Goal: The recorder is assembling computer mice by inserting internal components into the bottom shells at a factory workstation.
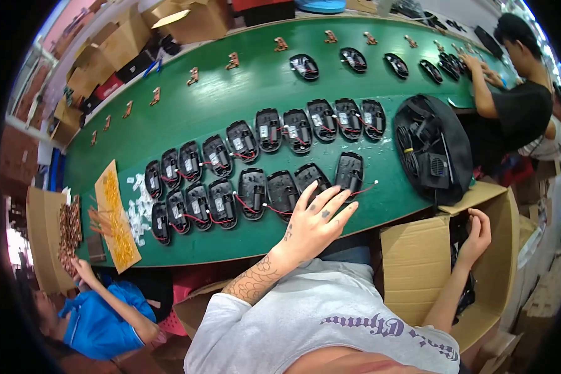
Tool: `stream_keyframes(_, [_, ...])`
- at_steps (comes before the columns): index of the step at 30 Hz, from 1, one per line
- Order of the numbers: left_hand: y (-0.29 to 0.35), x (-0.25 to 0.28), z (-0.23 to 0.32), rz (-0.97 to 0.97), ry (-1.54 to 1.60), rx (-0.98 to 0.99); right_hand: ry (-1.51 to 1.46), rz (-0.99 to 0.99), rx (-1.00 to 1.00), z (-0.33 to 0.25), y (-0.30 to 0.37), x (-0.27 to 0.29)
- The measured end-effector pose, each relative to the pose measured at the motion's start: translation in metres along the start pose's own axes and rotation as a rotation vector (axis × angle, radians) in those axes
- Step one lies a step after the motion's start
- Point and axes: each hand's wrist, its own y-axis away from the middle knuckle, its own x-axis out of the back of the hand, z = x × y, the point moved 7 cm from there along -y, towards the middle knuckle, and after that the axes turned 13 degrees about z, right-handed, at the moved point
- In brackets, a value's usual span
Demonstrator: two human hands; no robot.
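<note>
My left hand (pixel 318 215), fingers spread and nearly flat, lies over the near row of black plastic shells. Its fingertips overlap the lower parts of one tilted shell (pixel 308 176) and the end shell (pixel 350 167), which has a red wire with a white plug. Over on the right, my right hand (pixel 477 234) is inside an open cardboard box (pixel 416 258) holding dark items. Its fingers are bent; whatever they grip is hidden. A farther row of similar oval shells (pixel 268 129), with black cylinders and red wires, runs across the green table (pixel 230 93).
A round black bag (pixel 433 143) with cables and a boxy device lies right of the rows. White plastic pieces (pixel 140 209) and a board of amber strips (pixel 115 218) sit left. Copper-coloured parts (pixel 232 60) and more shells (pixel 304 66) line the far side. Two co-workers (pixel 115 318) (pixel 520 100) flank me.
</note>
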Motion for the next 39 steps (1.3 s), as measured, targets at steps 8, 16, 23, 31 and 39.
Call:
stream_keyframes(8, [-0.005, -0.037, -0.005, -0.161, -0.088, -0.158, 0.151, -0.636, -0.662, 0.266, 0.093, 0.06])
stream_keyframes(16, [-0.002, -0.039, -0.013, -0.082, -0.055, -0.051, -0.081, -0.294, -0.92, 0.24, 0.105, 0.061])
stream_keyframes(23, [-0.014, -0.037, -0.014, -0.046, -0.053, 0.001, 0.762, -0.378, -0.397, 0.17, 0.015, 0.108])
stream_keyframes(31, [-0.011, -0.029, -0.016, -0.083, -0.029, 0.019, 0.634, -0.061, -0.293, 0.123, -0.018, 0.131])
stream_keyframes(39, [-0.009, -0.022, -0.018, -0.07, -0.078, 0.053, 0.615, -0.112, -0.324, 0.106, -0.018, 0.123])
